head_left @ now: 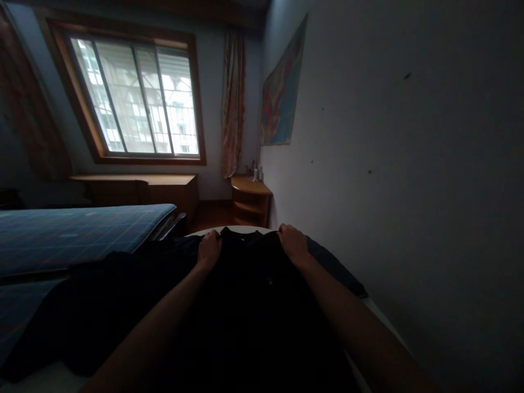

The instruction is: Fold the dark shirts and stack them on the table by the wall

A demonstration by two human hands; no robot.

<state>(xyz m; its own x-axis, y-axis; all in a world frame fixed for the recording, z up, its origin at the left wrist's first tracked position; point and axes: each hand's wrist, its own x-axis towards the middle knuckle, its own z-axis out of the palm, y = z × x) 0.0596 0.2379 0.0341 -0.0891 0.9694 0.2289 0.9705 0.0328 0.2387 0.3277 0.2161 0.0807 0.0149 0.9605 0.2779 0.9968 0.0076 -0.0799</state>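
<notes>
A black shirt is spread out before me, its collar at the far end and a small pale mark on the chest. My left hand is closed on the shirt's left shoulder, beside the collar. On the other side of the collar, my right hand pinches the right shoulder. The shirt lies over a pale round-edged table, whose rim shows beyond the collar. Other dark cloth stretches to the left, and a dark blue piece sticks out past my right forearm. The shirt's lower part is too dark to make out.
A bed with a blue plaid mattress stands at the left. Beyond it are a wooden desk under the window and a corner shelf holding small items. The white wall runs close along my right.
</notes>
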